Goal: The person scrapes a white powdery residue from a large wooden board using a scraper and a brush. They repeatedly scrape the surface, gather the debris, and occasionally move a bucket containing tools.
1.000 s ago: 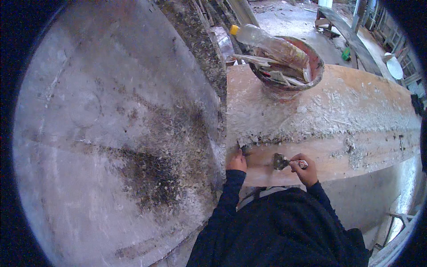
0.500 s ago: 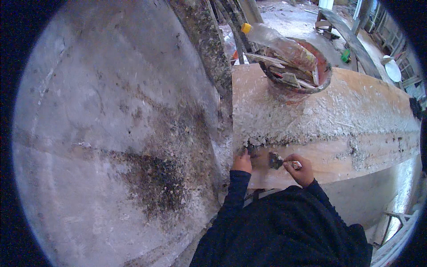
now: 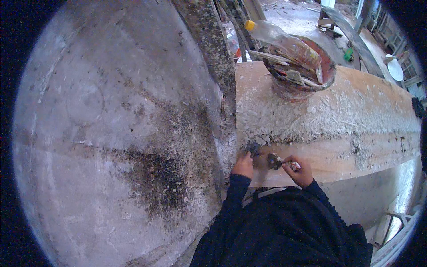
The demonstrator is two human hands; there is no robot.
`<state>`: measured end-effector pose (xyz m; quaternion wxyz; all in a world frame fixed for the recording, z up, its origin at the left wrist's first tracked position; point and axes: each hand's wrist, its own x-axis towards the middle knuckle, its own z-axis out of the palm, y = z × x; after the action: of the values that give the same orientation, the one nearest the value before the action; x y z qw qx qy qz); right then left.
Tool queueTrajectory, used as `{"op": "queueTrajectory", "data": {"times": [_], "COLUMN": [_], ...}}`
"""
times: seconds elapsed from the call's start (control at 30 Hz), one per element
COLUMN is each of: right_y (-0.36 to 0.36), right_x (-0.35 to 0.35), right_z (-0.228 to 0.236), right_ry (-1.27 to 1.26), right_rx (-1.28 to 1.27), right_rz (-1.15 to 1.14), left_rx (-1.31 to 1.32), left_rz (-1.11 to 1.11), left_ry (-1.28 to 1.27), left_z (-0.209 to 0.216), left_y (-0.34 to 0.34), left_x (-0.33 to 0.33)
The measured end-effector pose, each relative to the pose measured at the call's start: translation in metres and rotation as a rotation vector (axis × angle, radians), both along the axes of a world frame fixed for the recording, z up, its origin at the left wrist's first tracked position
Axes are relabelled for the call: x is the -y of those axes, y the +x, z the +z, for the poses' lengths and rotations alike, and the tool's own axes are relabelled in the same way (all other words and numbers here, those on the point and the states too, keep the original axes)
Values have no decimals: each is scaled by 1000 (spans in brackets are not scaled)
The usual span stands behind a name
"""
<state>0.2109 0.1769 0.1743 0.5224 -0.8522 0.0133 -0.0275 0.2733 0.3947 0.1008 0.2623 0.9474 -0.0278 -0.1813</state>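
My right hand (image 3: 300, 171) is closed round a small short-handled tool (image 3: 275, 161). Its head looks dark and clumped with pale bits, and the handle's whitish, reddish end pokes out of my fist. The tool is over the near strip of a wooden board (image 3: 329, 153). To its left, my left hand (image 3: 243, 165) is at the board's left end, fingers bent together by a dark grey piece (image 3: 253, 148). Whether it grips that piece is too small to tell. Pale flakes and crumbs (image 3: 302, 118) cover the board beyond both hands.
On the board's far side stands a reddish bucket (image 3: 291, 91) holding wood scraps and a clear plastic bottle (image 3: 278, 33) with a yellow cap. A large grey stained sheet (image 3: 102, 133) fills the left. Beside it runs a crusted dark post (image 3: 209, 40). Planks (image 3: 356, 42) lie at the back right.
My left hand has shifted slightly, and the dark grey piece by its fingertips shows more plainly. The right hand stays nearly in place with the tool. The whole view has moved a little.
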Motion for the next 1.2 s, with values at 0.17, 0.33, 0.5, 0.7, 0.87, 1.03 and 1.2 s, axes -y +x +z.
{"op": "queueTrajectory", "data": {"times": [0.17,0.33,0.5,0.7,0.87,1.03,1.2], "right_y": [1,3,4,-1,2,0,0], "right_x": [4,0,0,11,-5,1,-8], "right_z": [2,4,-8,-4,-3,-5,-2], "right_ry": [60,45,-31,-20,-10,-19,8], "right_rx": [-59,-36,71,36,53,33,56], "right_rz": [-26,-6,9,-42,-10,9,24], "left_rx": [-26,-28,30,-70,106,19,102], "left_rz": [-21,-9,0,-64,45,-69,-55], "left_ry": [-19,199,267,243,248,238,149], "left_z": [13,-1,5,-11,-6,0,-26], "left_y": [-34,-15,15,-11,31,25,31], "left_x": [-36,-33,-10,-30,-14,-27,-15]}}
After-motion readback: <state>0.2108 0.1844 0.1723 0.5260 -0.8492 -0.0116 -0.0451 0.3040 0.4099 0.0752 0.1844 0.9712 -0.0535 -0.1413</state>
